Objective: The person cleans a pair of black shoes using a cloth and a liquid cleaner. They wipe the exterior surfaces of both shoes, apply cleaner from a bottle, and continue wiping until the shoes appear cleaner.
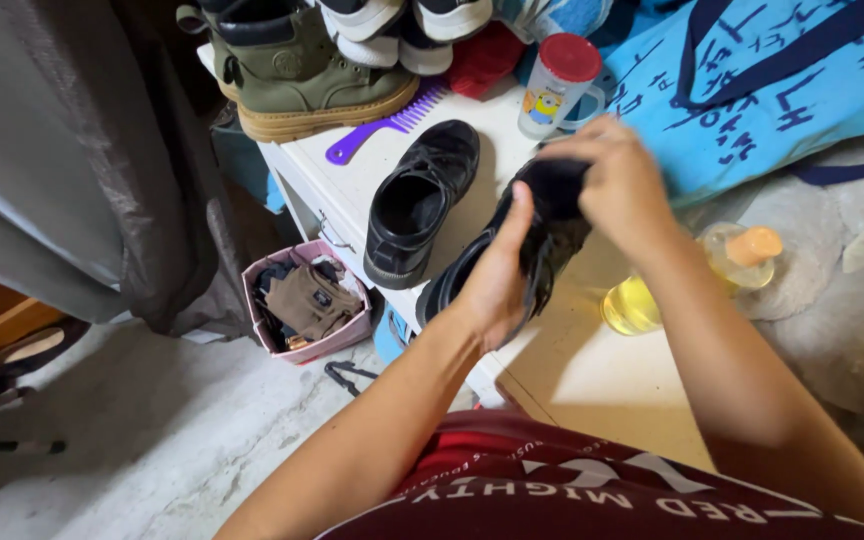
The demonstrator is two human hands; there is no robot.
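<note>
From the head camera I look down on a white cabinet top (552, 380) with both of my hands working on one black shoe (552, 235), which sits near the front edge of that top, tilted with its toe away from me. My left hand (497, 280) cups the near side of the shoe, fingers pressed together along its flank and the thumb raised up against the upper. My right hand (617, 180) comes over the top and holds a dark cloth (557, 185) against the shoe's toe end — the fingers are curled down around the cloth, though I cannot tell exactly how each one grips. Just to the left, apart from the held shoe, lies a second black shoe (417, 205), opening upward. Behind it I see a purple comb (382, 130), an olive boot (307, 75) and a clear cup with a red lid (557, 85). To the right of my hands a bottle of yellow liquid (682, 280) lies on its side, orange cap pointing right. Below the cabinet — on the pale floor — stands a pink basket (307, 300) of folded cloth.
</note>
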